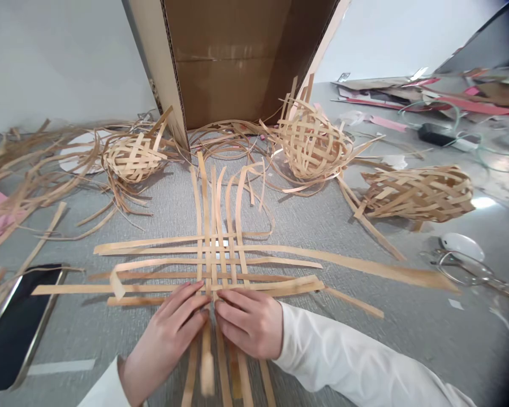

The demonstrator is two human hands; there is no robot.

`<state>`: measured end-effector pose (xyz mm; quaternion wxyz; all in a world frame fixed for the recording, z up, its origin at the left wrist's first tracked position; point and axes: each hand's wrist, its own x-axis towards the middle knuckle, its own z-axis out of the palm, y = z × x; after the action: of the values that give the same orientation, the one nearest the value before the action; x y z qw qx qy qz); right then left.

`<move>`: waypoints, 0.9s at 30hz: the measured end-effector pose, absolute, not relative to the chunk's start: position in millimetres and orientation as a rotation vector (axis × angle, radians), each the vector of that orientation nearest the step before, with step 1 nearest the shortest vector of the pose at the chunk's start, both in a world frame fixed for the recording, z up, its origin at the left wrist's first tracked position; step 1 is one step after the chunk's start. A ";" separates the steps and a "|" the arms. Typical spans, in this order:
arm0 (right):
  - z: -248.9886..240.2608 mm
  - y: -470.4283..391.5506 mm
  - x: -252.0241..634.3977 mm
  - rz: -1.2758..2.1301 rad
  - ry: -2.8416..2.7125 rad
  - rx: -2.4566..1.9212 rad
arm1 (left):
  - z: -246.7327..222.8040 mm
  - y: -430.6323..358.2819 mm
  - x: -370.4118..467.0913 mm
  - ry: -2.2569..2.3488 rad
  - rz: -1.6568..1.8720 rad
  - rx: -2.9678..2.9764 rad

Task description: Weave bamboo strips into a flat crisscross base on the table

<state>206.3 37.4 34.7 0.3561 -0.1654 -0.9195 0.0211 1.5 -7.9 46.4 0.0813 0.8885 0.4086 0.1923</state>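
Observation:
Flat bamboo strips point(223, 263) cross over and under each other in a loose woven grid on the grey table. Their long ends spread to both sides, away from me and toward me. At the near edge of the weave, my left hand point(176, 319) has its fingers closed on the strips. Right beside it, my right hand point(250, 319) pinches the strips too, its fingertips nearly meeting those of the left. The fingers hide the crossings under them. One strip end point(207, 373) sticks up between my wrists, blurred.
Woven pieces stand behind: a small one point(136, 157) at left, a round one point(314, 141) and a long one point(419, 195) at right. A cardboard box point(233, 62) rises at the back. A phone point(19, 328) lies left, glasses point(462, 268) right. Loose strips point(46, 186) are piled at left.

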 end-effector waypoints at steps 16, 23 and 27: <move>31.6 60.2 250.5 0.155 -2.406 -0.692 | 52.1 -8.7 -11.5 1.541 0.542 2.568; 44.8 59.2 247.4 0.204 -2.426 -0.709 | 50.6 -7.0 -12.0 1.542 0.500 2.581; 44.1 58.4 247.0 0.215 -2.408 -0.720 | 51.4 -7.3 -7.8 1.563 0.542 2.581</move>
<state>247.0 58.4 44.1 0.3046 -0.2720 -0.9092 0.0811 -7.8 -7.3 51.4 0.0381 0.8414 0.5094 0.1766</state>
